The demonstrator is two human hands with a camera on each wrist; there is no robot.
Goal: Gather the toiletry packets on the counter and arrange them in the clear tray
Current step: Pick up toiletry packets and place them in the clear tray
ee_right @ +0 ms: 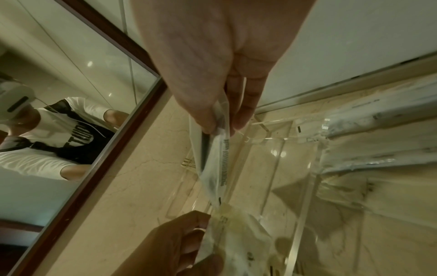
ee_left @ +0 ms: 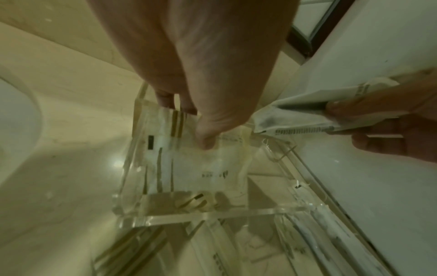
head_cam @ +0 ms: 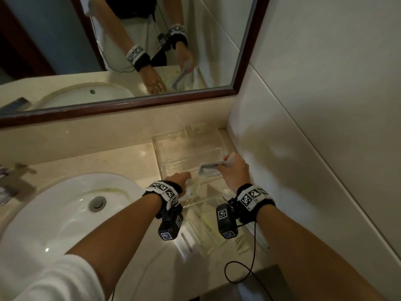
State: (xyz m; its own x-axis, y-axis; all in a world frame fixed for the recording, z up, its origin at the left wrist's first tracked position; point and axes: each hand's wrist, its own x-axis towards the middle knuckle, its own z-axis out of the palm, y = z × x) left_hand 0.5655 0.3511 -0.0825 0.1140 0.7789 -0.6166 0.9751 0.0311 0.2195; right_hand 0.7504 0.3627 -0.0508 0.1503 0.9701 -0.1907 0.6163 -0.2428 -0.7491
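Observation:
The clear tray [head_cam: 173, 144] stands on the counter against the right wall. My left hand [head_cam: 187, 178] pinches a translucent packet [head_cam: 193, 189] at its top edge. In the left wrist view that packet [ee_left: 208, 168] hangs in the tray's near-left compartment behind the front wall [ee_left: 212, 214]. My right hand [head_cam: 225, 161] grips a white packet with a dark item inside [head_cam: 210, 168], held above the tray. In the right wrist view this white packet [ee_right: 215, 158] hangs from thumb and fingers [ee_right: 208, 123], its lower end close to the left hand [ee_right: 201, 227].
Several more packets [head_cam: 206, 235] lie on the counter in front of the tray. The white sink [head_cam: 54, 213] is to the left, with a faucet [head_cam: 13, 181] at the far left. A framed mirror [head_cam: 130, 101] runs along the back; the tiled wall [head_cam: 303, 127] closes the right side.

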